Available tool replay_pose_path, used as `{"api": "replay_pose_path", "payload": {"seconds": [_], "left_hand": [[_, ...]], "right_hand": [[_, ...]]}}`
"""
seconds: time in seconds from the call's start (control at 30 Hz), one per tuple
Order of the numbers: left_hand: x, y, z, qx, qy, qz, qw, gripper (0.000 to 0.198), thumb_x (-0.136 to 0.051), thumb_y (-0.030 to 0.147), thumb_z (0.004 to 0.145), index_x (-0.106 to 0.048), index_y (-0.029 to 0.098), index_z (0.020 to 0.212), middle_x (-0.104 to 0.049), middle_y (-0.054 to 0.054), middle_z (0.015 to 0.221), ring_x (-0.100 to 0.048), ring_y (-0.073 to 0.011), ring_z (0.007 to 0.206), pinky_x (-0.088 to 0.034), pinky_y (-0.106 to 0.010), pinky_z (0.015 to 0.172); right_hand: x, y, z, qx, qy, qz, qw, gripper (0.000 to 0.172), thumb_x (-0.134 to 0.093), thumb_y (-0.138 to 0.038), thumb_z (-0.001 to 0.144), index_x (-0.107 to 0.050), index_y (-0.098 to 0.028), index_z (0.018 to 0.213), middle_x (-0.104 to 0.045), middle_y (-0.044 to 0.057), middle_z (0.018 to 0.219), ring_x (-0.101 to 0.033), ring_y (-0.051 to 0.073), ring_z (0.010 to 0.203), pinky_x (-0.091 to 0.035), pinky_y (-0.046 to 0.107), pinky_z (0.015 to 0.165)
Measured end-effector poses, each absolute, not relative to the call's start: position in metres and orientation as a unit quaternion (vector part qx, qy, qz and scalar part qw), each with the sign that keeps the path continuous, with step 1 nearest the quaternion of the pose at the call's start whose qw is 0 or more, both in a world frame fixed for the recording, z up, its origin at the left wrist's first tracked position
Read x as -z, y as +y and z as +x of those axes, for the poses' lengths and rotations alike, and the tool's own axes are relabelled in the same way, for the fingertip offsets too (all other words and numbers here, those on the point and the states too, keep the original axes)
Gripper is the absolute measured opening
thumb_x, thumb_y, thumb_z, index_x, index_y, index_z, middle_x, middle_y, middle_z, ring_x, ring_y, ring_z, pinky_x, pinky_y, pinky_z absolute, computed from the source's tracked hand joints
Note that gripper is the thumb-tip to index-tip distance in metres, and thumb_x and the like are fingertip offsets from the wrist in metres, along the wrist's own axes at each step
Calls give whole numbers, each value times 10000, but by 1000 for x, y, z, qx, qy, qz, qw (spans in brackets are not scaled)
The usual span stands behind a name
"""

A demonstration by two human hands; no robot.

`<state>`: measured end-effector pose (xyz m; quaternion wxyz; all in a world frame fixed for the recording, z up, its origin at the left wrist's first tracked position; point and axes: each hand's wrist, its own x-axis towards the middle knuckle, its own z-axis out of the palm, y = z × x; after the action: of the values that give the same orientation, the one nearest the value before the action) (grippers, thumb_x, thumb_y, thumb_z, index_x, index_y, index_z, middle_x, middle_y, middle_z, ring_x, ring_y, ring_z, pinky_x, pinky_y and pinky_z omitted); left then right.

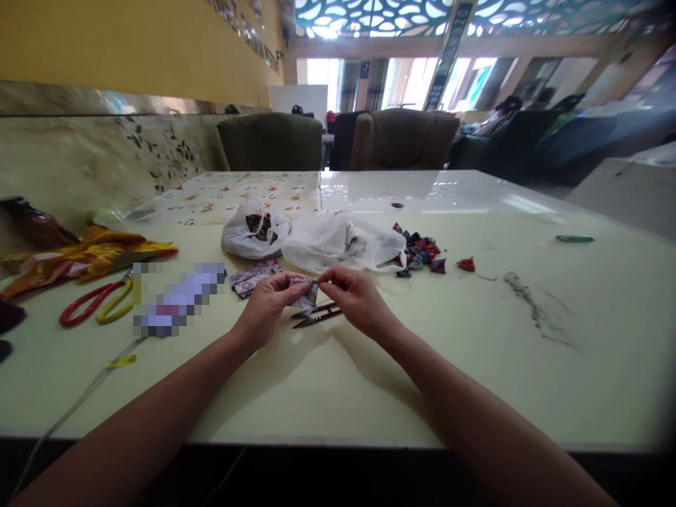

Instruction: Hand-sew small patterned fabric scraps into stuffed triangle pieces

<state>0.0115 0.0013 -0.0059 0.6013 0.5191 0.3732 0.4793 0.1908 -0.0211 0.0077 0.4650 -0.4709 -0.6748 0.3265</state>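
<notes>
A small piece of patterned grey-purple fabric [305, 298] is pinched between the thumb and fingers of my left hand [269, 303]. My right hand [359, 299] is closed in a pinch at the fabric's right edge; whatever its fingertips grip is too small to make out. Just under both hands, thread snips [317, 317] with dark blades lie on the table, partly covered by my right hand. A folded stack of similar patterned fabric [253, 278] rests beyond my left hand. Small stuffed fabric pouches [422, 250] are heaped to the right, with a single red one [466, 264] apart from them.
White plastic bags [343, 243] stand behind my hands, one holding dark filling [261, 227]. Red-and-yellow-handled scissors [100, 303], a blurred-out object [182, 299] with a cable, and orange cloth [89, 257] lie left. Loose threads [536, 310] and a green cutter [574, 239] lie right.
</notes>
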Motion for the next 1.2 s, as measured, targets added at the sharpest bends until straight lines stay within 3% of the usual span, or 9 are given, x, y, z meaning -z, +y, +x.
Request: {"api": "replay_pose_path", "payload": {"seconds": [0.17, 0.4, 0.77, 1.07, 1.2], "left_hand": [[5, 1, 11, -474, 370, 505, 619, 182, -818, 299, 709, -754, 161, 809, -717, -20, 800, -614, -120, 746, -468, -226, 739], [0, 0, 12, -444, 341, 473, 681, 154, -797, 279, 720, -744, 155, 792, -686, -12, 741, -590, -102, 649, -456, -213, 623], [-3, -2, 11, -414, 319, 457, 720, 167, -799, 282, 711, -740, 139, 774, -660, -11, 727, -565, -90, 643, -458, -196, 602], [0, -1, 12, -406, 326, 468, 714, 143, -791, 266, 721, -733, 145, 769, -671, -4, 711, -572, -85, 619, -439, -191, 601], [0, -3, 14, -423, 336, 475, 694, 144, -790, 263, 707, -736, 145, 770, -687, -9, 722, -594, -97, 640, -442, -205, 632]], "right_hand": [[-8, -22, 191, -377, -659, -449, 471, 130, -588, -291, 816, -623, -174, 771, -436, -45, 588, -355, 93, 540, -278, 237, 509], [-6, -20, 193, -469, -617, -407, 482, 148, -646, -339, 797, -653, -192, 804, -531, -24, 677, -435, 111, 624, -375, 244, 577], [-3, -15, 200, -526, -594, -374, 481, 176, -715, -347, 762, -707, -185, 827, -552, -29, 664, -443, 100, 624, -350, 249, 603], [0, -15, 195, -500, -611, -370, 490, 193, -704, -361, 772, -664, -173, 767, -553, -22, 668, -468, 108, 643, -375, 247, 610], [0, -19, 190, -420, -644, -413, 488, 149, -649, -328, 814, -651, -179, 818, -525, -27, 654, -446, 109, 611, -368, 246, 592]]}}
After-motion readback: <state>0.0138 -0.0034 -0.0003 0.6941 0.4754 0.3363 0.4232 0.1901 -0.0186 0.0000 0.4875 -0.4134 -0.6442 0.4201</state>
